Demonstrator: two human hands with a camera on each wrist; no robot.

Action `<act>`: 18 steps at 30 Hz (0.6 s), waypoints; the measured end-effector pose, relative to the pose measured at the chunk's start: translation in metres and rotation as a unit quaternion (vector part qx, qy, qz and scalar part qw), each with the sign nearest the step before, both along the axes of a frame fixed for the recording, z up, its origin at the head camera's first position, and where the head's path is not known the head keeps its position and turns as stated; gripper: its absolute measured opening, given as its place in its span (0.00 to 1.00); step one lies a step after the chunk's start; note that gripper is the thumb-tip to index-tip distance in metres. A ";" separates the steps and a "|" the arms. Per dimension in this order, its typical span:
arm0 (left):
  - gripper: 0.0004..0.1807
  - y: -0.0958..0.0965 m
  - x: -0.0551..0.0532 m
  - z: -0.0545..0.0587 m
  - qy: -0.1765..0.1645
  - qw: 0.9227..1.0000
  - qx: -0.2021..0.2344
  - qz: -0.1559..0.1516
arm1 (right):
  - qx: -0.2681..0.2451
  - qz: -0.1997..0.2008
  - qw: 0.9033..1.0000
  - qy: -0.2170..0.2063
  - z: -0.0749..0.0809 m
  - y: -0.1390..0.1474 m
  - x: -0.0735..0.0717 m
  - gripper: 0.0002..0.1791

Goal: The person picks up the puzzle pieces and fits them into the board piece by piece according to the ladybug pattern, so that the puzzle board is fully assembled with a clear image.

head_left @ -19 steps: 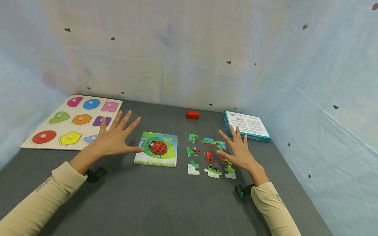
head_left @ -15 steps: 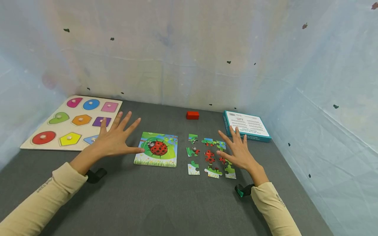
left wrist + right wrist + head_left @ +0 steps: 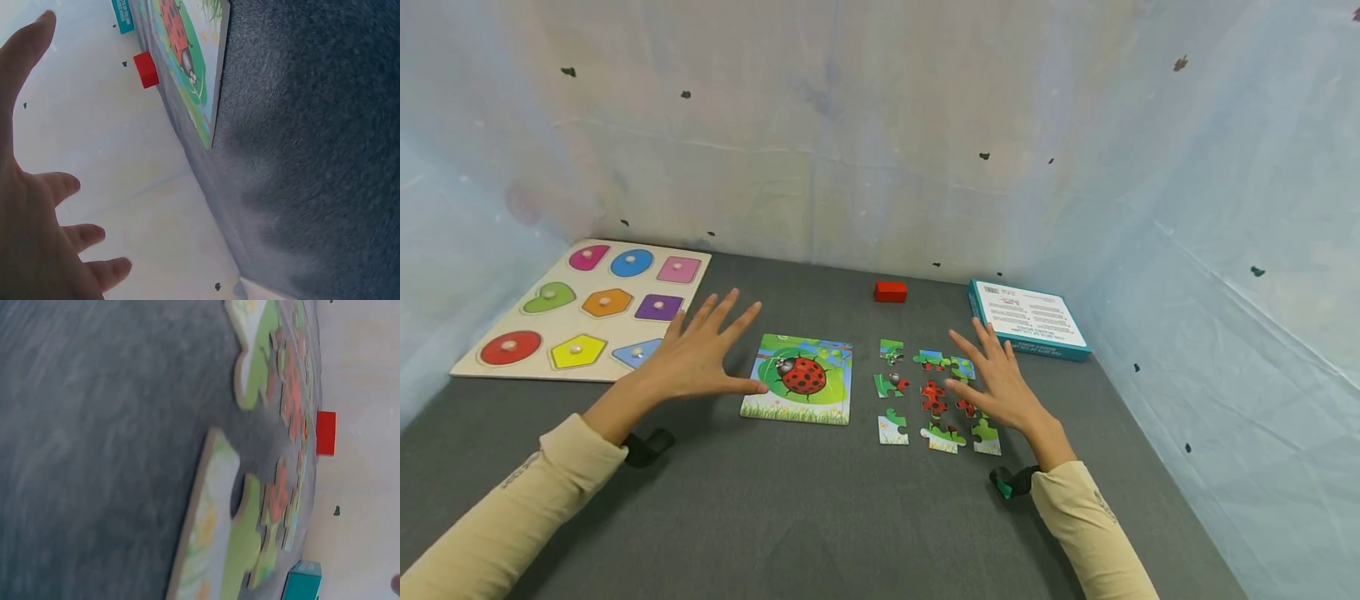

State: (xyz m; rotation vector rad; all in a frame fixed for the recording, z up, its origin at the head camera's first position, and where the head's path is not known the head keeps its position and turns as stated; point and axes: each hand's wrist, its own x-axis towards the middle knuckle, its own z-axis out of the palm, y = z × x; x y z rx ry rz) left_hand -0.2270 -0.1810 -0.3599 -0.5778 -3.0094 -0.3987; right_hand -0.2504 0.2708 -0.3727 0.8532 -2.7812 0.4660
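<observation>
My left hand point(image 3: 692, 360) hovers with fingers spread at the left of a square ladybug picture board point(image 3: 802, 377). Its thumb tip overlaps the board's left edge in the head view; in the left wrist view, the hand point(image 3: 37, 231) holds nothing. On the right, my other hand point(image 3: 1003, 390) is held over the right-hand part of several loose jigsaw pieces point(image 3: 892, 429), fingers extended and grasping nothing. It partly hides the pieces beneath it. Seen from the right wrist, a grass-edged piece point(image 3: 215, 531) lies close, and only a fingertip point(image 3: 395, 584) shows.
A wooden shape-peg board point(image 3: 576, 322) lies at the back left, near the left hand. A red block point(image 3: 891, 292) sits toward the back wall. A teal box point(image 3: 1033, 317) with a white label lies at the back right. Pale sheeting point(image 3: 880, 150) encloses the grey surface.
The left hand's fingers have drawn in slightly. The right hand has shifted a little left, its fingers closer together. The ladybug board and jigsaw pieces stay in place.
</observation>
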 end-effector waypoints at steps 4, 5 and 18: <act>0.67 0.001 -0.004 -0.005 0.003 0.999 0.017 -0.031 | -0.029 0.006 0.999 -0.015 0.000 -0.006 -0.002 0.38; 0.67 0.001 -0.005 -0.007 0.001 0.999 0.024 -0.037 | -0.034 0.009 0.999 -0.018 0.000 -0.008 -0.003 0.38; 0.63 0.002 -0.018 -0.034 -0.111 0.972 0.178 -0.107 | -0.152 0.056 0.986 -0.041 -0.005 -0.037 -0.016 0.31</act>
